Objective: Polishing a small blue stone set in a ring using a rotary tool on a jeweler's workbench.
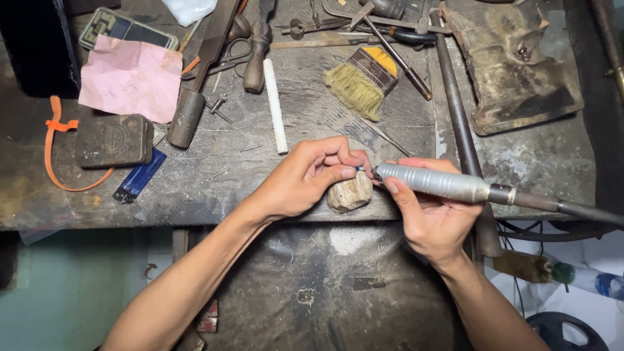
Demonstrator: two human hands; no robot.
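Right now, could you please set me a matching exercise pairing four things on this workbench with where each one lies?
Things:
1. silver cylindrical rotary handpiece
2. crumpled pink paper sheet
3. straw-bristled brush with a yellow band
4. blue flat lighter

Places:
A. far left of the bench, beside the dark metal tin
B. gripped in the right hand
C. near the bench's front edge, left of the left hand
D. far middle of the bench, among long metal tools

Pairs: 1-B, 2-A, 3-D, 4-C
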